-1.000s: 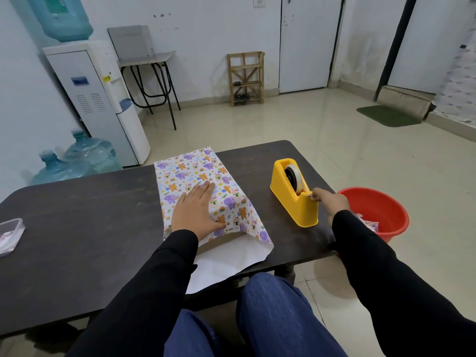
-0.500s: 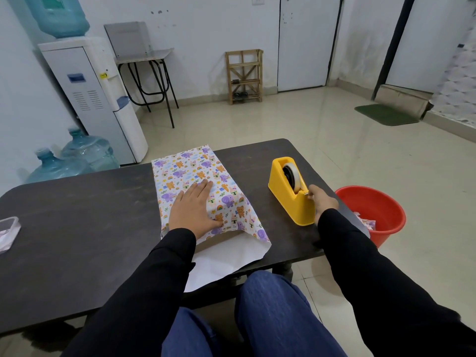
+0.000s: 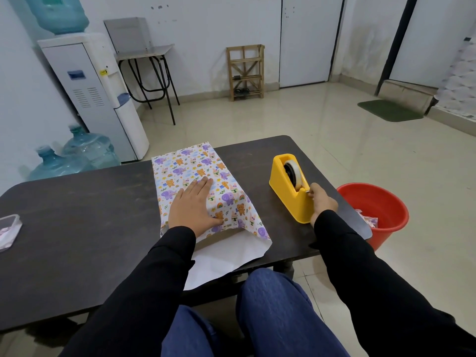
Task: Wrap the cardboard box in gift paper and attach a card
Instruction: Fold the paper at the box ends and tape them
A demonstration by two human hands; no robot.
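Gift paper (image 3: 195,171) printed with cartoon animals lies folded over the box on the dark table (image 3: 77,202); the box itself is hidden under it. The paper's white underside (image 3: 226,256) sticks out over the near table edge. My left hand (image 3: 192,206) presses flat on the folded paper, fingers together. To the right stands a yellow tape dispenser (image 3: 288,186) with a roll of tape. My right hand (image 3: 320,202) pinches the tape end at the dispenser's near cutter.
A clear plastic container (image 3: 9,230) sits at the table's left edge. A red bucket (image 3: 378,207) with scraps stands on the floor right of the table. A water dispenser (image 3: 95,96) and two water jugs (image 3: 77,155) stand beyond the table's far left.
My right hand has slid in closer along the dispenser's near end, its fingers still on the tape. The left hand has stayed pressed on the paper.
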